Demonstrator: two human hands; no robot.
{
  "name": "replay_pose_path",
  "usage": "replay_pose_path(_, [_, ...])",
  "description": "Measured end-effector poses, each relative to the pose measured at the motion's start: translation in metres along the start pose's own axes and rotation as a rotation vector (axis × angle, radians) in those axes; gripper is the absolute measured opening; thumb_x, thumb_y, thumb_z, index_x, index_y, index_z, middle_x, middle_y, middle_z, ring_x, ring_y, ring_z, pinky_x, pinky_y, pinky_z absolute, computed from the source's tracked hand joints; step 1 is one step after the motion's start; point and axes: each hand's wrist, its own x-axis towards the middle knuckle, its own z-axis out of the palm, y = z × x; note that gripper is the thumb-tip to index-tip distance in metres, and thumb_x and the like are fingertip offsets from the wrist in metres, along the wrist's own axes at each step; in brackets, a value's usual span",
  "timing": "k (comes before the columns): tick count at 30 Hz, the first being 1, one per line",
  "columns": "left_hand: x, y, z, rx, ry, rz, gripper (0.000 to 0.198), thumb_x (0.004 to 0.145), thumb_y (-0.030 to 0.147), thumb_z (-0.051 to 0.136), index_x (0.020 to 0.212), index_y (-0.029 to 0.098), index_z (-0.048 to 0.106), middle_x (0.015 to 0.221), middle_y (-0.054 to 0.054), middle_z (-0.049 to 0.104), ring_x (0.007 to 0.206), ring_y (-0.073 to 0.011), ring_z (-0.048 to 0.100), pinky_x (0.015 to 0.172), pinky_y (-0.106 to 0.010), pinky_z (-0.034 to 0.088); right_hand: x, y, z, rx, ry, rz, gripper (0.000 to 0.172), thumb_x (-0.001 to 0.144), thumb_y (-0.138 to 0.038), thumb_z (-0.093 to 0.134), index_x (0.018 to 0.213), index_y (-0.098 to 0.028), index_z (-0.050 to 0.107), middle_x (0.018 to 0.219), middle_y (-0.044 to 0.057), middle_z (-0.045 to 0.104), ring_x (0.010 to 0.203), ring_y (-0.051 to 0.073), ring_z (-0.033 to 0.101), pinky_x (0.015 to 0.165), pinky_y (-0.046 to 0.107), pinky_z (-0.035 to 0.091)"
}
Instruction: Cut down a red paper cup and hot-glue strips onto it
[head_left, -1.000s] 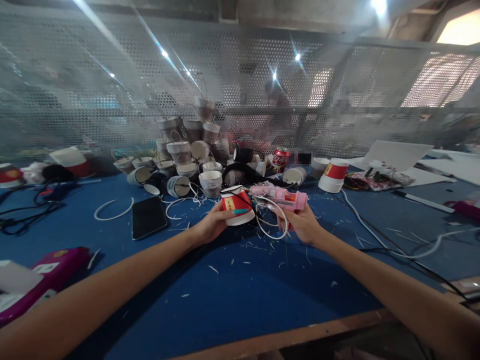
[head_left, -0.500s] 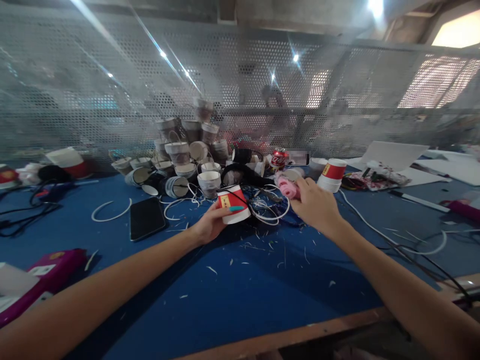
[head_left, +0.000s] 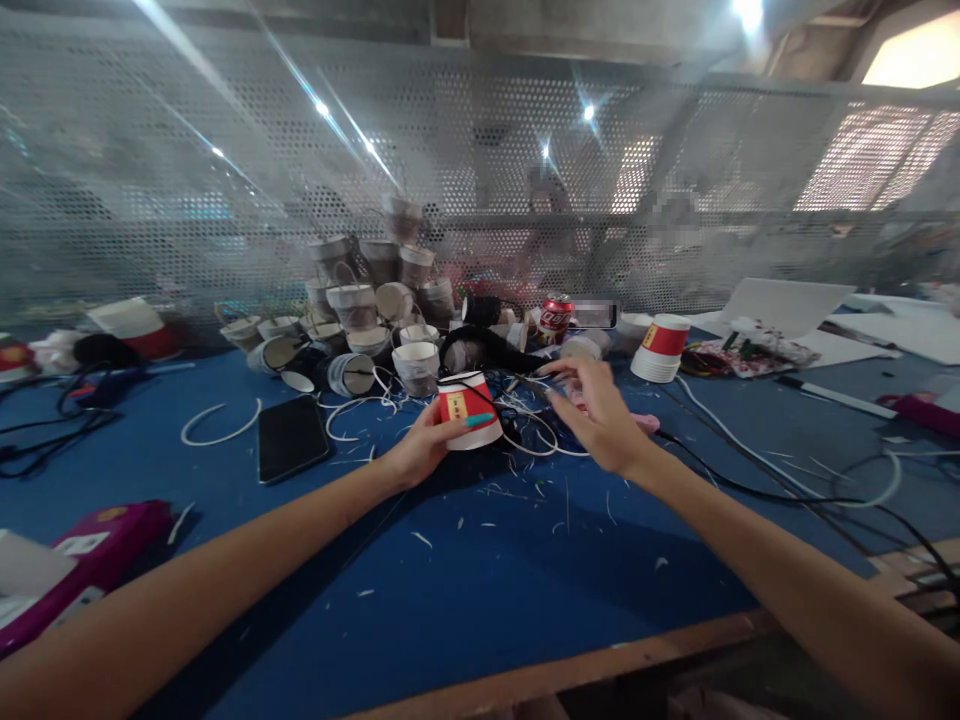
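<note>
A red and white paper cup (head_left: 469,408) is in my left hand (head_left: 420,445), tilted on its side, my thumb with its teal nail pressed across the red band. A thin black cord runs along the cup's upper edge. To the right, my right hand (head_left: 598,412) hovers over the clutter with thumb and fingers apart. Partly hidden beneath that hand lies a pink corded tool (head_left: 645,423), perhaps a glue gun; its black cable runs off to the right. Between my hands are tangled white and black cords (head_left: 534,432).
Several small wrapped cups (head_left: 352,307) are piled at the back. A red soda can (head_left: 555,317) and a stack of paper cups (head_left: 661,348) stand behind my right hand. At left lie a phone (head_left: 292,438) and a purple object (head_left: 112,535). Scraps dot the blue tabletop (head_left: 450,620).
My right hand has let go of the pink tool, which now lies lower and to the right beneath it. That hand has shifted left, toward the cup. The cup stays in my left hand.
</note>
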Motion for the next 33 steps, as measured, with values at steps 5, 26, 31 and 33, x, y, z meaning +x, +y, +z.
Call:
replay_pose_path(5, [-0.003, -0.002, 0.002, 0.209, -0.077, 0.003, 0.057, 0.057, 0.025, 0.077, 0.109, 0.019, 0.053, 0.103, -0.006, 0.066, 0.097, -0.0233, 0.061, 0.090, -0.038, 0.043, -0.009, -0.014, 0.024, 0.391, -0.213, 0.111, 0.038, 0.078, -0.045, 0.055, 0.104, -0.019, 0.042, 0.104, 0.009, 0.049, 0.084, 0.017, 0.047, 0.075, 0.036, 0.043])
replay_pose_path(26, [-0.006, -0.001, 0.002, 0.200, -0.120, 0.006, 0.052, 0.059, 0.020, 0.075, 0.106, 0.020, 0.054, 0.104, -0.006, 0.066, 0.097, -0.0232, 0.060, 0.091, -0.038, 0.042, 0.002, -0.005, 0.021, 0.395, -0.338, 0.021, 0.037, 0.081, -0.055, 0.047, 0.070, -0.020, 0.051, 0.092, 0.005, 0.046, 0.090, 0.018, 0.045, 0.085, 0.037, 0.037])
replay_pose_path(31, [-0.005, -0.001, -0.001, 0.093, -0.146, -0.028, 0.051, 0.056, 0.019, 0.076, 0.104, 0.018, 0.057, 0.097, -0.007, 0.069, 0.088, -0.0235, 0.063, 0.085, -0.037, 0.044, 0.009, -0.001, 0.007, 0.594, -0.538, 0.093, 0.037, 0.083, -0.055, 0.043, 0.073, -0.020, 0.046, 0.062, -0.002, 0.047, 0.057, 0.010, 0.042, 0.058, 0.026, 0.037])
replay_pose_path(33, [-0.005, 0.000, -0.001, 0.065, -0.132, -0.042, 0.048, 0.055, 0.020, 0.076, 0.100, 0.017, 0.060, 0.093, -0.007, 0.070, 0.084, -0.0235, 0.064, 0.081, -0.036, 0.045, 0.013, 0.003, 0.000, 0.570, -0.585, 0.091, 0.033, 0.081, -0.052, 0.049, 0.078, -0.019, 0.050, 0.059, -0.004, 0.046, 0.053, 0.009, 0.039, 0.054, 0.025, 0.034])
